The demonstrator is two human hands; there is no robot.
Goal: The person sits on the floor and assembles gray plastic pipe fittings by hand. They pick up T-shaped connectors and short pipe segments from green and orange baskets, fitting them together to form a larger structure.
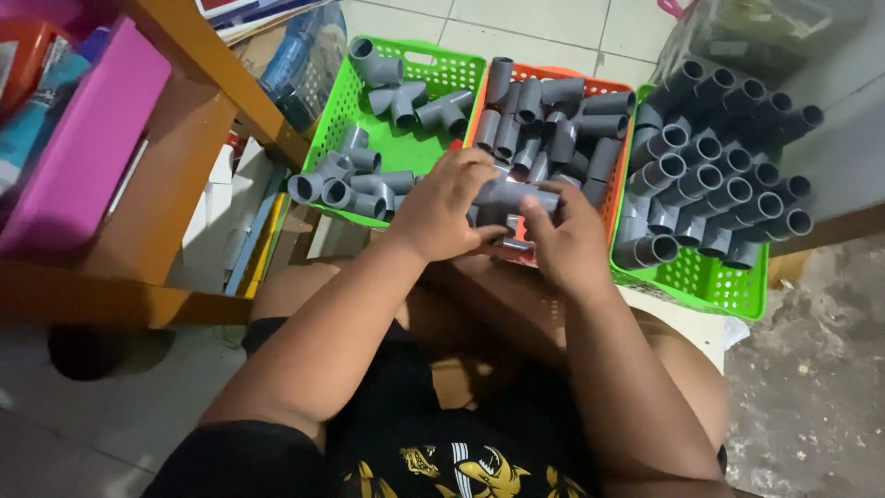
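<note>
both hands grip one grey plastic pipe fitting (513, 197) above the orange plastic basket (616, 198): left hand (442, 205) closed at 9 o'clock, right hand (567, 242) at 5 o'clock. its long axis apparently runs 9-to-3, open end toward 3.

A floor of pale square ceramic tiles (516, 32) with thin grout lines fills twelve o'clock, under flat, even light. At nine o'clock stands an orange-brown wooden shelf frame (184, 120), a pink plastic bin (88, 138) sitting in it. Toward four o'clock the ground turns to rough, stained grey concrete (816, 369). Grey-white smooth tiles (111, 406) lie at seven o'clock.
</note>
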